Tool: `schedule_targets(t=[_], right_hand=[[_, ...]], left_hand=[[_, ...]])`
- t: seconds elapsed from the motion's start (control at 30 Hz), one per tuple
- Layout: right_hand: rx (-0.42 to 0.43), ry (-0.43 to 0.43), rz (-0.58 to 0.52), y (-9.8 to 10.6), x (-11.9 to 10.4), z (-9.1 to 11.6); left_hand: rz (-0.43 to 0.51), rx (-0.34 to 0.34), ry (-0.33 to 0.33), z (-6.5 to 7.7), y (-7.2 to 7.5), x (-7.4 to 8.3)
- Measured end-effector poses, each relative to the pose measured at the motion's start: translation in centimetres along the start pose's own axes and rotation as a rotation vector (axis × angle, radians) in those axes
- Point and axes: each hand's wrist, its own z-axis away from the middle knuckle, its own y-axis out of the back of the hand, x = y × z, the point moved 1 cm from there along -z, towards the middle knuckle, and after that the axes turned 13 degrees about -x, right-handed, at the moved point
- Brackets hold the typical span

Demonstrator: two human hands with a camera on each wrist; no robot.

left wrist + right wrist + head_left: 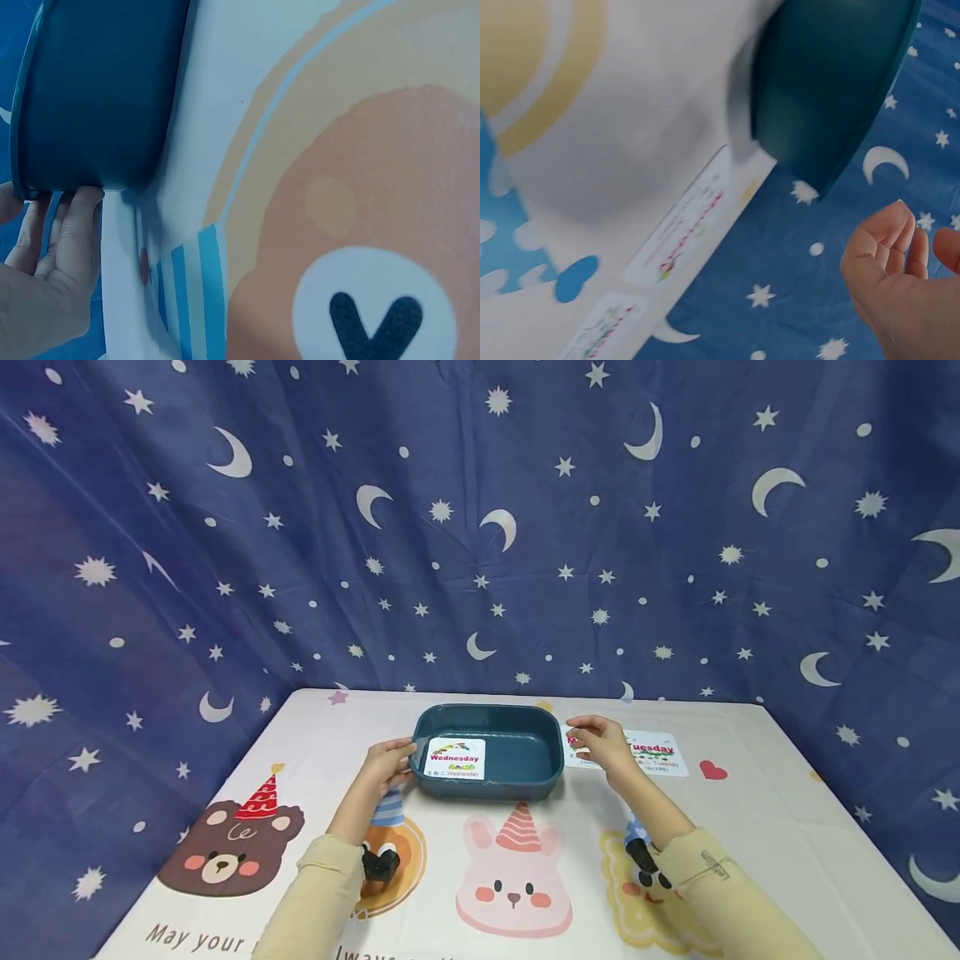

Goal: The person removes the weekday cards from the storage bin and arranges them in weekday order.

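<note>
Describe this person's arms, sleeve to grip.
The left sleeve and right sleeve are pale yellow; dark lettering marks the right one near its cuff. A black piece shows beside each cuff. The left grip and right grip wear no gloves.

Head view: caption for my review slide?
Left hand grips a teal basin with a Wednesday card inside; empty right hand beside it, near Tuesday card.

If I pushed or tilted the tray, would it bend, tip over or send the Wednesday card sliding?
The tray is probably stiff: its outline looks clean and even. Wide and low, it seems unlikely to tip from a gentle push. The Wednesday card could slide when tilted, as the tray's inside looks smooth.
</note>
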Motion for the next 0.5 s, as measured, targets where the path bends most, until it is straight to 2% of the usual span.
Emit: schedule_targets(t=[0.27,0.5], right_hand=[[-0.113,0.037,0.020,-2.8,-1.1,-0.5],[-0.147,0.033,0.023,-4.4,-2.0,-1.0]], left_hand=[[0.016,0.025,0.017,-0.2,0.1,0.1],[0.005,0.033,0.022,-0.3,-0.2,0.0]])
